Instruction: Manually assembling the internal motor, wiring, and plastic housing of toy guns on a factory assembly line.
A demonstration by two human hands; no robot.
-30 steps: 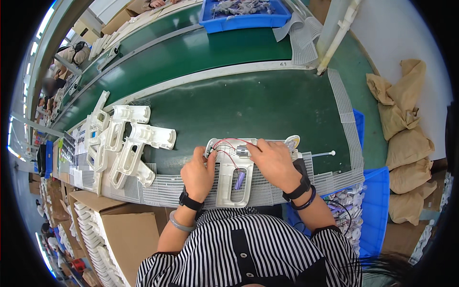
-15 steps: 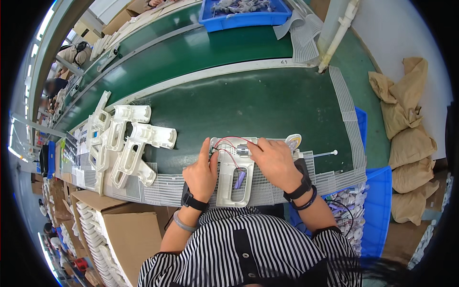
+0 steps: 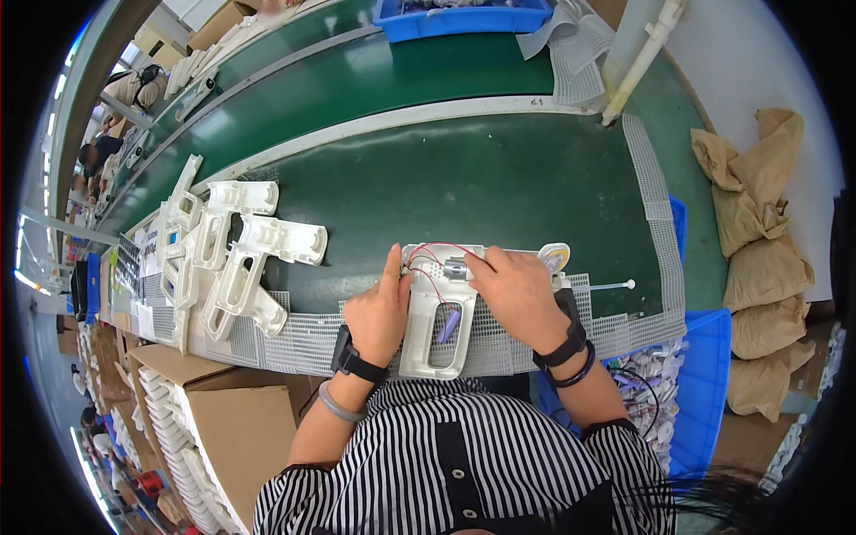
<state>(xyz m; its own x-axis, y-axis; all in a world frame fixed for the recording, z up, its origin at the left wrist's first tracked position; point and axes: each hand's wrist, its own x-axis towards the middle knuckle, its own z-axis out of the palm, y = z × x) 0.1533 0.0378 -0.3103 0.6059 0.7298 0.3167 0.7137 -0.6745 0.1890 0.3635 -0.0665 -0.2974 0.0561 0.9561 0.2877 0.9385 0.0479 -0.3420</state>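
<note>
A white toy gun shell half (image 3: 412, 348) lies open side up on the near edge of the bench. A silver motor (image 3: 456, 268) sits in it, with red wires (image 3: 432, 279) looping to its left end. A small purple part (image 3: 448, 326) hangs on a wire over the handle opening. My left hand (image 3: 376, 314) grips the shell's left end, index finger stretched along it; the fingertip contact is partly hidden. Over the shell's right part, my right hand (image 3: 517, 294) is closed, thumb and fingertips beside the motor at the red wire. A round yellow-white piece (image 3: 555, 258) shows beyond it.
More white shell halves (image 3: 285, 241) are piled at the left of the green bench (image 3: 401, 196). A white-tipped rod (image 3: 615, 285) points right. Below stand a cardboard box (image 3: 241, 437) and a blue bin (image 3: 709, 392) of parts. A blue tray (image 3: 464, 25) sits at the back.
The view has shifted slightly. My left index finger and thumb have moved a little at the shell's left end. My right hand stays beside the motor.
</note>
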